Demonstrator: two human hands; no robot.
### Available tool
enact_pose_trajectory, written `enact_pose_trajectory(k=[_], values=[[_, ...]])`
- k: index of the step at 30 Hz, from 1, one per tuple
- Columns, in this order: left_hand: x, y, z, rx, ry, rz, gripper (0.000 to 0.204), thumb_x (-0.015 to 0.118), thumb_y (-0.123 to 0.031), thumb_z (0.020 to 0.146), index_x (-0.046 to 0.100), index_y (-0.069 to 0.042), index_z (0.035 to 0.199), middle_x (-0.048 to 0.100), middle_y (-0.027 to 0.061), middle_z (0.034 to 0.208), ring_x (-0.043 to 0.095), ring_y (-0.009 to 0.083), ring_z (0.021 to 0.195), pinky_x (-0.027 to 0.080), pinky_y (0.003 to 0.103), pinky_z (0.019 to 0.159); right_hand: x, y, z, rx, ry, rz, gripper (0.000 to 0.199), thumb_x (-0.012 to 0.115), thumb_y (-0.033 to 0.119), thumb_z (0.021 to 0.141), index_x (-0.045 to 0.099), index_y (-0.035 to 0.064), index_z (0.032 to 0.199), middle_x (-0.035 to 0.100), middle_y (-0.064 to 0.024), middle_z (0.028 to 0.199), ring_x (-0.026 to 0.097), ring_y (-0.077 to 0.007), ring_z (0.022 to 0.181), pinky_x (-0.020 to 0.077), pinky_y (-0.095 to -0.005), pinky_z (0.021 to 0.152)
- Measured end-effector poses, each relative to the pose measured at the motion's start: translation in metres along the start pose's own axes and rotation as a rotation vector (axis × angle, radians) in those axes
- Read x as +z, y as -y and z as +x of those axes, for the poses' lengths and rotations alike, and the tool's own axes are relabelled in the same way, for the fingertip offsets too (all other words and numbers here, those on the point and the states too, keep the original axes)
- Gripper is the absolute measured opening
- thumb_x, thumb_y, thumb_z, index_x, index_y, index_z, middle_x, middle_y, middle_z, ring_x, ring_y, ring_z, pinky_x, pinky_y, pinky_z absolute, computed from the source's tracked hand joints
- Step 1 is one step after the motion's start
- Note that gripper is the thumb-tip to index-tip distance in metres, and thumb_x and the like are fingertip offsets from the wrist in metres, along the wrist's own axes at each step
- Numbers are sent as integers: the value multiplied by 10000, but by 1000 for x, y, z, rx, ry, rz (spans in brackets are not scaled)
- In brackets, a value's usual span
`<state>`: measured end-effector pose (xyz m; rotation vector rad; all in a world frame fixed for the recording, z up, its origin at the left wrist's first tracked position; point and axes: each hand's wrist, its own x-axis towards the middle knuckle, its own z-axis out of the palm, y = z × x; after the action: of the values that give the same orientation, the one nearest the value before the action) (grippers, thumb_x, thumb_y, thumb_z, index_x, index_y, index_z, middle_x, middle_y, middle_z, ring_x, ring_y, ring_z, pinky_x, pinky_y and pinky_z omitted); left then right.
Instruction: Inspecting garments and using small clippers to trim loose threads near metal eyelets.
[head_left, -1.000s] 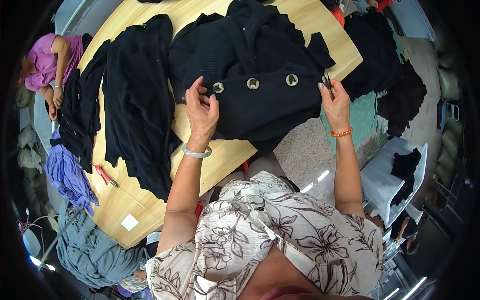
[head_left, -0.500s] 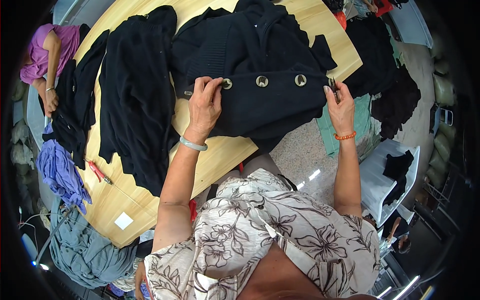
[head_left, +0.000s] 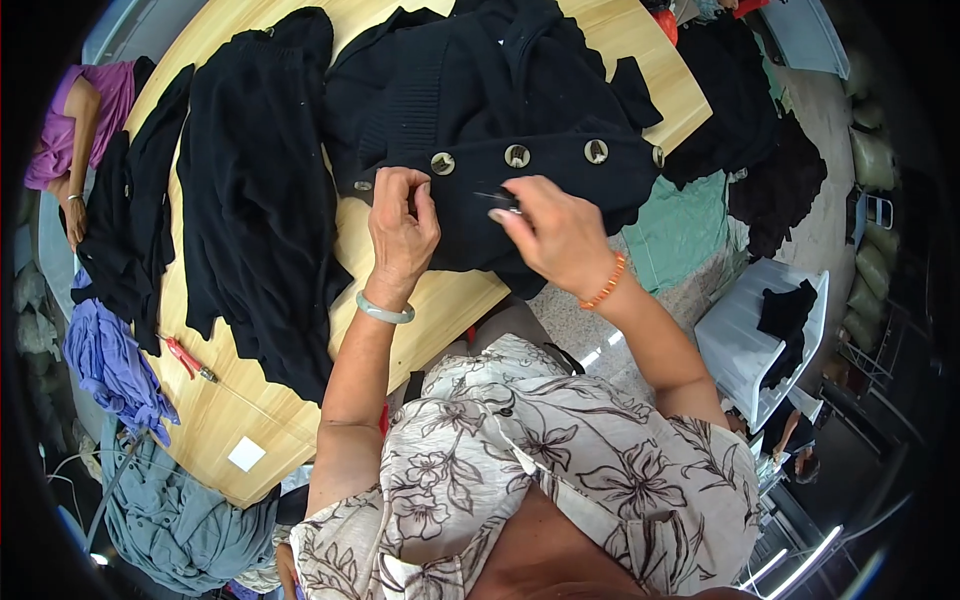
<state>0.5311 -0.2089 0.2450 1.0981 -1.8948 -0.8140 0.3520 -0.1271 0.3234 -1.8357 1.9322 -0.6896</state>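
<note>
Room over near tabletop (head_left: pixel 440 310), buttoned garment (head_left: pixel 480 125) beyond, red tool (head_left: pixel 183 358) left

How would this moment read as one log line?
Left hand: at black garment, grip unclear | Right hand: holding dark snips over garment | Garment: on wooden table, large round buttons showing

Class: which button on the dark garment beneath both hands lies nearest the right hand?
The button just beyond the right hand; others on the dark garment lie farther left or right.

My left hand (head_left: pixel 402 232) points upward, fingertips curled toward the thumb. My right hand (head_left: pixel 562 235) leans toward it, fingers bent.
</note>
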Motion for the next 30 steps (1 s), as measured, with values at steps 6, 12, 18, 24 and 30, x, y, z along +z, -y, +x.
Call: enact_pose_trajectory(k=[6, 12, 18, 24, 30], values=[[-8, 5, 0, -39, -52, -21, 188, 622, 67, 837, 618, -26, 1000, 568, 127, 916, 614, 288, 745, 502, 338, 604, 16, 0, 23, 16, 174, -80, 224, 643, 212, 911, 561, 42, 1032, 652, -141, 856, 658, -357, 757, 525, -435, 632], [-13, 16, 22, 107, 130, 117, 349, 666, 41, 803, 641, -72, 1132, 559, 102, 973, 615, 287, 814, 511, 376, 680, 16, -5, 22, 42, 199, -119, 235, 647, 214, 911, 562, 37, 1040, 651, -145, 864, 657, -369, 753, 525, -442, 632], [-11, 21, 30, 252, 189, 230, 239, 682, 53, 793, 658, -46, 1010, 574, 95, 937, 627, 278, 811, 514, 365, 665, 15, -3, 26, 51, 213, -127, 229, 648, 207, 909, 562, 37, 1036, 655, -145, 867, 657, -372, 738, 526, -442, 621], [-7, 22, 26, 189, 121, 125, 156, 656, 50, 788, 611, -32, 913, 570, 92, 896, 608, 283, 787, 498, 369, 665, 22, -4, 31, 39, 203, -137, 219, 643, 212, 914, 552, 43, 1021, 660, -139, 855, 658, -370, 728, 527, -436, 607], [-4, 11, 18, 35, 69, 27, 163, 642, 83, 773, 596, -23, 888, 583, 109, 876, 622, 299, 776, 505, 367, 662, 33, -2, 39, 17, 248, -193, 205, 639, 205, 919, 509, 53, 964, 642, -116, 803, 652, -354, 717, 517, -427, 579]])
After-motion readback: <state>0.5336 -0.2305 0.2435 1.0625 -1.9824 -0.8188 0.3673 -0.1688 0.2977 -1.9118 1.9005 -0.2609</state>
